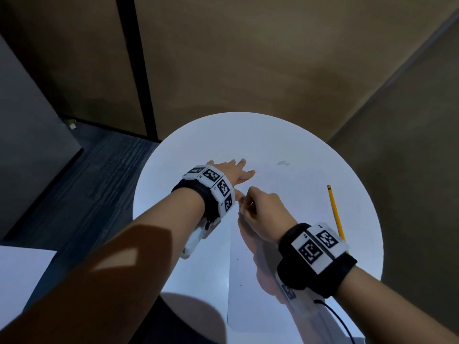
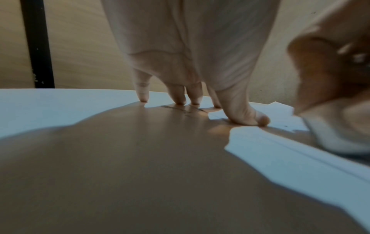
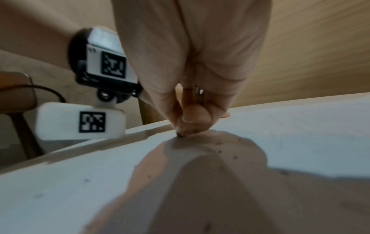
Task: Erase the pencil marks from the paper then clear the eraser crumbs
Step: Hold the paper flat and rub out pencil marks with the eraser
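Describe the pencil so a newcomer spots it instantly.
Start at the round white table and go to its right edge, beyond the right hand. The pencil lies there untouched: a thin yellow stick with a dark end, the only coloured thing on the white top.

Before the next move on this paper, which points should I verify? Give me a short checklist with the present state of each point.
1. Left hand flat, fingertips pressing down at the edge of the white paper sheet: ok.
2. Right hand pinches a small object against the sheet: ok; whether it is an eraser: cannot tell.
3. Pencil marks erased: not ok, lines show beside the left fingertips.
4. Dark crumbs cleared: not ok.
5. Yellow pencil lies apart from both hands: ok.
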Demonstrator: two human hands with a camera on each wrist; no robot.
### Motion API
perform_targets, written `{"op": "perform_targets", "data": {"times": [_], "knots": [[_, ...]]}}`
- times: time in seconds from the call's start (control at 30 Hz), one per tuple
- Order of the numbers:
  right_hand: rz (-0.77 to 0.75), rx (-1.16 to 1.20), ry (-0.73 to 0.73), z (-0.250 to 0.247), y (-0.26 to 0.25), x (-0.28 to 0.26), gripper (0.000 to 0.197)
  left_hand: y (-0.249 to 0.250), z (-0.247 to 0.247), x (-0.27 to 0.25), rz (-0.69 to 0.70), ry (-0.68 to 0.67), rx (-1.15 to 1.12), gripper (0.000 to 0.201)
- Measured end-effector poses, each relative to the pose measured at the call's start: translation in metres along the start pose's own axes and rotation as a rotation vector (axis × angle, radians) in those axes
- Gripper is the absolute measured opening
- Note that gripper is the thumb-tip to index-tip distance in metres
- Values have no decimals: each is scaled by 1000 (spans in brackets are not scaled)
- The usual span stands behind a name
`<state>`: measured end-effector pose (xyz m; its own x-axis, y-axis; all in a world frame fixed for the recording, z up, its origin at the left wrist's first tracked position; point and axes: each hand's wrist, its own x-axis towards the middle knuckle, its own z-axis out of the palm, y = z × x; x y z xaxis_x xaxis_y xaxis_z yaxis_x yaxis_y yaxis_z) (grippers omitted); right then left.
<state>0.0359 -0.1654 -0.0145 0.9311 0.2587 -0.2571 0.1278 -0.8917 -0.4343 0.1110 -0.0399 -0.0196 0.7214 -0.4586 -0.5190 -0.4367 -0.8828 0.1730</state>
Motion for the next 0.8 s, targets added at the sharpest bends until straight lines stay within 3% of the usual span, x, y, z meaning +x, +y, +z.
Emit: {"op": "perform_targets", "data": {"times": [0.1,0.23,0.43,0.6,0.73,0.8], "knots": [[-44,-44,-83,-5,-5,-6,29,-3,3,4,5,2,-14,76],[-5,4,7,-6,-4,9,13,-4,3,6,1,5,-28,77],[-53,-65,-97,-9,-6,1,17,-4,4,7,4,6,-24,76],[-38,-36,-29,-7,-8,8,11,-4,3,8,-6,-18,-28,79],[-98,-34,-129,-11,-14,-4,27,-4,4,6,4,2,-30,78],[-79,-29,-102,-13,-11,5,16,-3,4,8,-5,-7,-18,77]]}}
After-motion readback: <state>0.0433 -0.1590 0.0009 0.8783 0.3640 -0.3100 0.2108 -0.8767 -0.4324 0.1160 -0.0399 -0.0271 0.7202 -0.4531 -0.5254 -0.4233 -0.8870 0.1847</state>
